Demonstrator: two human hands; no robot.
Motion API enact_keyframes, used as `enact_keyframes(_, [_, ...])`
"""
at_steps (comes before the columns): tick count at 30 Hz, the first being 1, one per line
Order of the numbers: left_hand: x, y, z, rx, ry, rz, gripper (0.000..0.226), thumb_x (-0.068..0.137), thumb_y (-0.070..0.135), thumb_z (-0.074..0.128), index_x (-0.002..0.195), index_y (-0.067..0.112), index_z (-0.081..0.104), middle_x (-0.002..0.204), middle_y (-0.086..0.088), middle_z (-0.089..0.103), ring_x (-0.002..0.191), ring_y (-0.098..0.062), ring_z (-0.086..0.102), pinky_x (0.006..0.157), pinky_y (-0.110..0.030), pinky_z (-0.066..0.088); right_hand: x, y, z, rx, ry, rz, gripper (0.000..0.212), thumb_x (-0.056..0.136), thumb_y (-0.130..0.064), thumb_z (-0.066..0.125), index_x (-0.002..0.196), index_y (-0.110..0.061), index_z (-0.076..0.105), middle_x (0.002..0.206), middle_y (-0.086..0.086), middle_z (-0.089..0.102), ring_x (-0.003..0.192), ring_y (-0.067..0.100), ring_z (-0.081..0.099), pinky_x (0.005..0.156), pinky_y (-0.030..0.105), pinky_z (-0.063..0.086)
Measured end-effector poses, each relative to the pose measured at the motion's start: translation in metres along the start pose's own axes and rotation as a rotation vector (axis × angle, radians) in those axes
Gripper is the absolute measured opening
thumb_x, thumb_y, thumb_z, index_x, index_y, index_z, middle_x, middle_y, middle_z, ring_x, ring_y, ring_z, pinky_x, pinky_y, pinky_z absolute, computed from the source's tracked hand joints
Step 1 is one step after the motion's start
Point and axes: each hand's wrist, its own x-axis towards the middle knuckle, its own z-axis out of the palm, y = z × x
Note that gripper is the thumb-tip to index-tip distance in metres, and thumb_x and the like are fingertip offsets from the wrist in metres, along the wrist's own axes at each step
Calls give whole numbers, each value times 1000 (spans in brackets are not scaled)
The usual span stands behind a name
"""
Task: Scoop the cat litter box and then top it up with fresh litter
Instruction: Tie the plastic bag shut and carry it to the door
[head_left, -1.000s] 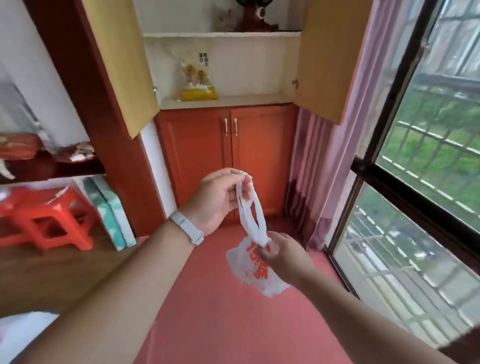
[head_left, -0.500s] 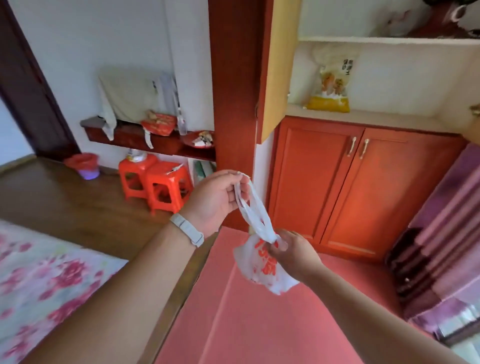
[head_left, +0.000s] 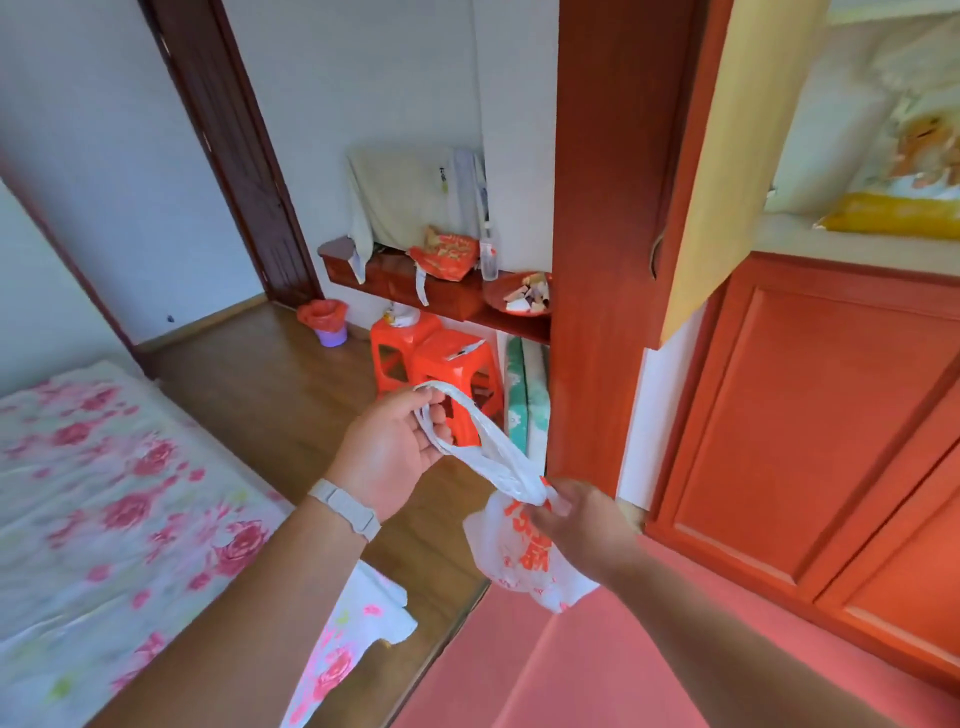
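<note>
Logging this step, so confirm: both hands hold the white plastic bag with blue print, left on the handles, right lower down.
Not quite: the print on the plastic bag is red-orange, not blue, as the head view shows. The left hand does hold the handles, the right hand grips lower down.

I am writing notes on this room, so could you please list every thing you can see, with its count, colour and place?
plastic bag: 1, white with red print, held in the air between both hands
stools: 2, red, under the wall shelf
wall shelf: 1, dark red, back wall
waste bin: 1, purple with red liner, floor near the door
bed cover: 1, white with pink flowers, left
cupboard doors: red-brown, right
yellow packet: 1, in the open cupboard, top right
left hand: 1, grips the bag handles
right hand: 1, pinches the bag neck
</note>
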Motion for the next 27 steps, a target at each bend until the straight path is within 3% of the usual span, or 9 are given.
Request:
enact_keyframes(5, [67, 14, 5, -45, 141, 0, 20, 95, 16, 54, 77, 10, 62, 61, -1, 54, 53, -13, 53, 58, -25, 51, 86, -5, -23, 16, -128, -103, 15, 89, -43, 63, 97, -31, 58, 88, -15, 64, 77, 2, 63, 65, 10, 46])
enact_keyframes(8, [94, 21, -2, -65, 199, 6, 22, 96, 15, 53, 76, 10, 62, 60, -1, 54, 54, -14, 53, 63, -27, 48, 129, -8, -14, 0, -179, -123, 18, 88, -48, 62, 100, -36, 55, 96, -14, 64, 90, 7, 64, 80, 21, 50])
enact_keyframes(12, [132, 39, -25, -49, 236, 64, 24, 97, 16, 52, 76, 9, 61, 63, -2, 55, 57, -15, 55, 70, -29, 49, 189, -24, 7, -39, -273, -143, 33, 86, -56, 61, 113, -38, 55, 103, -19, 59, 98, 7, 60, 83, 18, 44])
enact_keyframes(16, [183, 54, -58, -29, 192, 104, 23, 97, 17, 51, 78, 10, 62, 67, -3, 54, 62, -16, 55, 72, -30, 48, 250, -46, 40, -72, -333, -163, 31, 86, -58, 60, 111, -41, 52, 107, -22, 57, 101, 7, 61, 76, 10, 40])
enact_keyframes(21, [272, 88, -107, -3, 116, 125, 24, 97, 16, 49, 81, 8, 65, 69, -4, 56, 65, -16, 55, 76, -32, 48, 338, -80, 90, -120, -319, -160, 49, 79, -69, 55, 118, -39, 55, 117, -19, 63, 106, 8, 61, 95, 26, 50])
enact_keyframes(27, [364, 153, -164, -34, 106, 102, 24, 97, 15, 50, 82, 7, 66, 67, -2, 57, 66, -17, 55, 77, -33, 47, 429, -152, 114, -160, -287, -151, 37, 82, -66, 57, 110, -42, 54, 111, -22, 62, 103, 7, 61, 93, 25, 49])
